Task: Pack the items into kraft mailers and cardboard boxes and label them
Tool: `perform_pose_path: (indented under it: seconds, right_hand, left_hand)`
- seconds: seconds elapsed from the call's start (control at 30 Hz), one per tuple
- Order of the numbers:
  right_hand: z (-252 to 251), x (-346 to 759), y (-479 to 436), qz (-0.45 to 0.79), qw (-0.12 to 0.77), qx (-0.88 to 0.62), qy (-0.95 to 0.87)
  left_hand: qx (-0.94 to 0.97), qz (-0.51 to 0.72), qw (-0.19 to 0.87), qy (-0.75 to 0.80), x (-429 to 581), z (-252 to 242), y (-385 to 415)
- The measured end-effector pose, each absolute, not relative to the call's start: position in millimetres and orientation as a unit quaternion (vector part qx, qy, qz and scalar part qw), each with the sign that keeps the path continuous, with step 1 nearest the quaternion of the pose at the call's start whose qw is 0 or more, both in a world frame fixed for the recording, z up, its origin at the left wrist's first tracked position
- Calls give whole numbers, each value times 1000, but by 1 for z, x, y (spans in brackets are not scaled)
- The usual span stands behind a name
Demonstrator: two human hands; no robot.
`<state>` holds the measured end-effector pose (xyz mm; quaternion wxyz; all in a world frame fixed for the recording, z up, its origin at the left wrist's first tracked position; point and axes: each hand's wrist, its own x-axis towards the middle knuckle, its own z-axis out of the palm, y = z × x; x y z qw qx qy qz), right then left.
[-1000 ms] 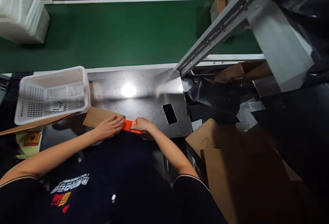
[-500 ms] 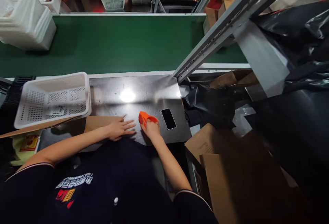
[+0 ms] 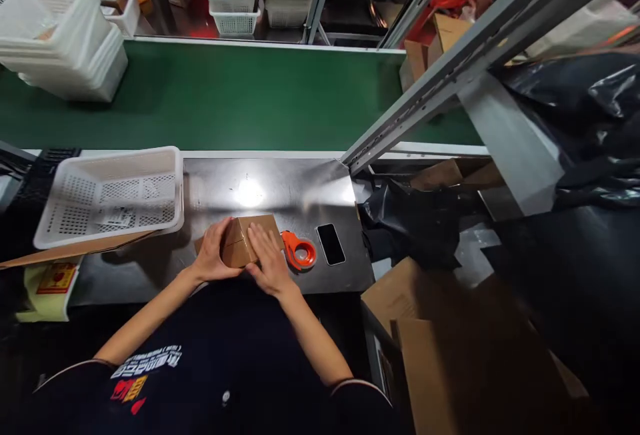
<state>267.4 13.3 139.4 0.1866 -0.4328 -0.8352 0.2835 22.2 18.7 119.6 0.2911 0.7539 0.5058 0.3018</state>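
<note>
A small brown cardboard box [image 3: 235,243] is between my two hands, close to my body above the steel table. My left hand [image 3: 213,255] is wrapped around its left side, with the thumb at the near edge. My right hand [image 3: 270,262] grips the right side, fingers laid along the upper face and thumb at the near edge. Shiny tape shows on the box. Just right of it, an orange tape dispenser [image 3: 291,243] with a tape roll lies on the table, out of my hands. Beyond that lies a phone [image 3: 331,244] with a dark screen.
A white plastic basket [image 3: 180,205] stands at the left of the steel table [image 3: 280,178]. Behind runs a green conveyor belt [image 3: 250,95] carrying stacked white baskets [image 3: 95,75]. A metal post [image 3: 400,98] rises at right, near open cartons [image 3: 415,348]. People stand across the belt.
My right hand has let go of the orange tape dispenser, now lying on the table. Both hands have come together around the cardboard box, which is now lifted and turned.
</note>
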Motion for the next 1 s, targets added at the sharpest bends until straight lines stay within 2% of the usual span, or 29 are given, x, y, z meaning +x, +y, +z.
perform_pose_path:
  seconds: [0.1,0.17,0.23,0.3,0.4,0.5,0.57,0.63,0.7,0.8,0.9,1.0]
  right_hand:
    - [136,289,37,266,159,-510,-802]
    - [126,310,47,248,159,-577,-761]
    - [111,327,50,244,196,-628,-712]
    - [97,337,43,260,243,-651,-670]
    - [79,340,21,309,269,-668,-622]
    - [67,338,0,346,264,-673,-599]
    - [62,338,-8,351,259,-670,-601]
    - [59,340,-11,343,257,-672,-604]
    - [57,342,-12,328,259,-680,-602]
    - [57,344,-13,308,270,-698,-587]
    - [57,340,-19,317,278,-715,-557]
    - [52,330,-29,326,287,-724,-535]
  left_hand:
    - [663,384,337,548,33,107,25]
    - [589,403,404,572,37,95,36]
    - [509,395,464,608,36,87,48]
    - [474,352,473,654,26,94,53]
    - [581,290,404,644,-12,144,45]
    - [713,227,331,574,-77,225,52]
    - [724,162,237,627,-126,270,79]
    - [716,53,138,682,-172,288,120]
    - [702,-66,99,702,-209,276,158]
    - [689,-197,164,678,-242,221,188]
    - [688,-238,202,655,-257,166,184]
    - [703,-230,220,636,-268,131,169]
